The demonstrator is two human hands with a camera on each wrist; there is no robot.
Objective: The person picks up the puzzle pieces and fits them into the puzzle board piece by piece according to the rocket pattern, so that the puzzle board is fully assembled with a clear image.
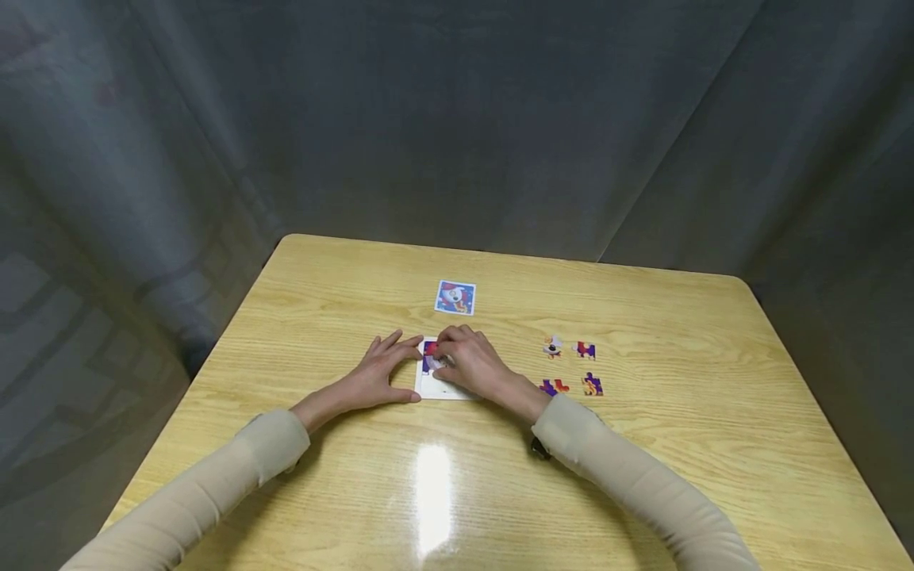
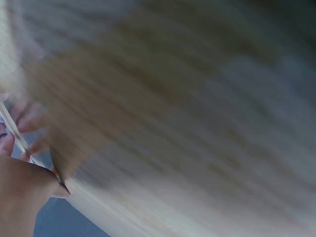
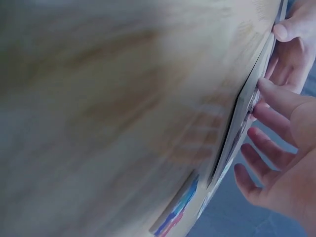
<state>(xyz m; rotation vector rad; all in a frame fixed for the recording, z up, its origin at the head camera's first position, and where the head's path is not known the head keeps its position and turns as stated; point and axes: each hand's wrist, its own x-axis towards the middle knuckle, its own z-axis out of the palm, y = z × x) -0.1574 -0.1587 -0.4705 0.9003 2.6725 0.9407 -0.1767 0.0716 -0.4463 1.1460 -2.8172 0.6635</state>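
Observation:
A white-bordered puzzle tray [image 1: 431, 392] lies flat on the table between the two hands. Purple and red puzzle pieces [image 1: 428, 349] fill its upper left part. My right hand [image 1: 473, 363] reaches over the tray and pinches a pale puzzle piece [image 1: 441, 362] between thumb and fingers, low over its surface; the hand covers much of the tray's right side. In the right wrist view, thumb and index finger meet right at the tray [image 3: 245, 101]. My left hand [image 1: 374, 374] rests at the tray's left edge, fingers spread, with thumb tip and fingertips touching the border.
Several loose puzzle pieces [image 1: 592, 385] lie to the right, some beside the right forearm. Beyond the tray is a small square picture card [image 1: 455, 297] with a white figure on blue. The wooden table [image 1: 343, 285] ends at a grey curtain [image 1: 457, 127] behind.

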